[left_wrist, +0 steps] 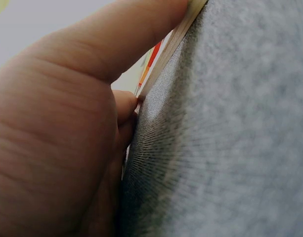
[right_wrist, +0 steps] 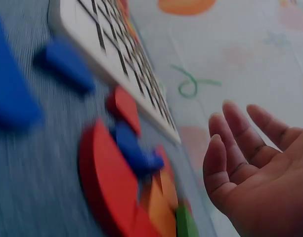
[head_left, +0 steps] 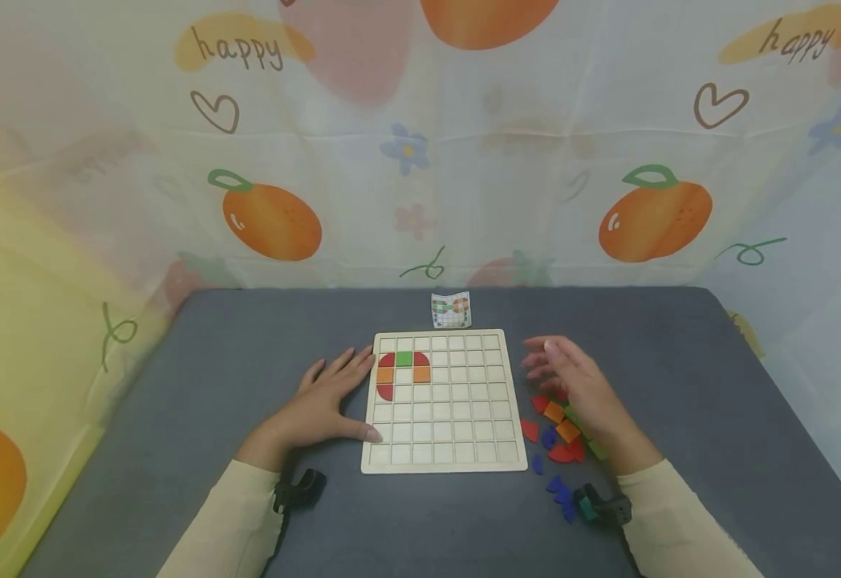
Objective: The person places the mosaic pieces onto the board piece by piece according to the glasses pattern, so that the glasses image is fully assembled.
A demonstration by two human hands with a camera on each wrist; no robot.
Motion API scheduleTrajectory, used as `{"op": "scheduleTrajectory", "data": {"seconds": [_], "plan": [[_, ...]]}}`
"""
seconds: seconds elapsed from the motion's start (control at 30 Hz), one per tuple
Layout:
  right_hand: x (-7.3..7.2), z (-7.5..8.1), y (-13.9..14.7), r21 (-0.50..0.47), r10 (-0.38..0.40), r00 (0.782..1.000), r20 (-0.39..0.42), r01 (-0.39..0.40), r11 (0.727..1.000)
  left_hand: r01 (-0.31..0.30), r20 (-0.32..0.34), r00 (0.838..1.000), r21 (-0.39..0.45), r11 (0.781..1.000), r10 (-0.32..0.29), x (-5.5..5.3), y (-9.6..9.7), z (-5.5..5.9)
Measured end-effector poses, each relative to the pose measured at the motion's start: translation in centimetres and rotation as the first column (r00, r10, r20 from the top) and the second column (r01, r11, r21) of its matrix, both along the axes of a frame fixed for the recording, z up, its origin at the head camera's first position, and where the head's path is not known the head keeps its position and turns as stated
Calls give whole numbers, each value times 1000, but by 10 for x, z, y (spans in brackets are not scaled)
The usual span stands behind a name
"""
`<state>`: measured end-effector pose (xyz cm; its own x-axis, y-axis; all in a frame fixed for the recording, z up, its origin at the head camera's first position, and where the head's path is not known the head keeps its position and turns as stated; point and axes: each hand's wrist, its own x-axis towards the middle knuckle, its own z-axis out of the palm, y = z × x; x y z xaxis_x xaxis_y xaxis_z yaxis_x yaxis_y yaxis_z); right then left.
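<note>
A wooden grid board (head_left: 457, 409) lies flat on the table. In its upper left cells sit red quarter-round pieces (head_left: 386, 392), orange squares (head_left: 421, 374) and a green square (head_left: 404, 359). My left hand (head_left: 330, 405) rests at the board's left side, fingers spread, its thumb on the rim. In the left wrist view the thumb (left_wrist: 141, 29) touches the board's wooden edge. Loosely bent and holding nothing, my right hand (head_left: 572, 377) hovers right of the board. Beneath it lie loose orange squares (head_left: 568, 432), red pieces (head_left: 560, 454) and green pieces (head_left: 597, 449).
Behind the board lies a small printed pattern card (head_left: 451, 310). Several blue pieces (head_left: 561, 490) are scattered near the board's lower right corner. The grey table (head_left: 247, 337) ends at a printed curtain (head_left: 363, 209). Each wrist carries a black strap mount (head_left: 301, 488).
</note>
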<state>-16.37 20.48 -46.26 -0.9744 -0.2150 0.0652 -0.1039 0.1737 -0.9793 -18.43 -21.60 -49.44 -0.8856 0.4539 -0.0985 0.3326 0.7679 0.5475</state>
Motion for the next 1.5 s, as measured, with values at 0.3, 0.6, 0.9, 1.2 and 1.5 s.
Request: {"op": "scheduleTrajectory", "data": {"seconds": [0.3, 0.6, 0.9, 1.2, 1.5], "plan": [[4, -12, 43, 149, -100, 993, -64, 109, 983, 2, 9, 1000, 0, 1000, -2, -1, 1, 0], [10, -24, 69, 333, -17, 1000, -14, 21, 943, 0, 13, 1000, -9, 1000, 0, -1, 1, 1], [8, -22, 71, 479, 96, 995, -37, -67, 875, -3, 9, 1000, 2, 1000, 3, 0, 0, -1], [10, -22, 70, 470, 59, 998, -24, -41, 882, -1, 8, 1000, 11, 1000, 1, 2, 1, 2], [11, -24, 71, 407, -16, 999, -44, 32, 913, 1, 6, 1000, 24, 1000, -1, 2, 1, 2]]}}
